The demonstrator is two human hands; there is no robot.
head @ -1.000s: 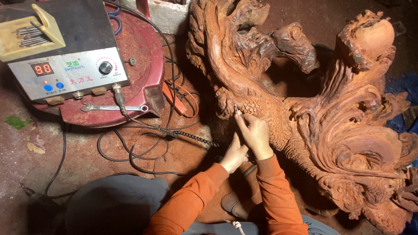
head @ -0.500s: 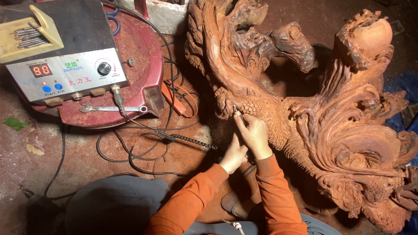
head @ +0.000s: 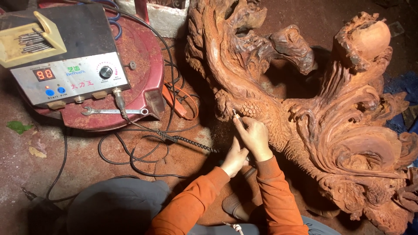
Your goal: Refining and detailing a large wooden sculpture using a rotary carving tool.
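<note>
1. There is one view, from a camera worn on the person's head.
2. It faces steeply down, over orange sleeves, onto the left hand (head: 235,157) and right hand (head: 254,137).
3. It sits close: a wood carving (head: 331,117) fills the right half, a control box (head: 69,78) the upper left.

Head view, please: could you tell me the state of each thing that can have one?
Control box: switched on, red display lit.
Carving tool: gripped, tip against the wood carving.
Right hand: closed around the tool.
Left hand: steadying the tool below the right hand.
Wrench: lying flat, unused.
Bit tray: holds bits.
</note>
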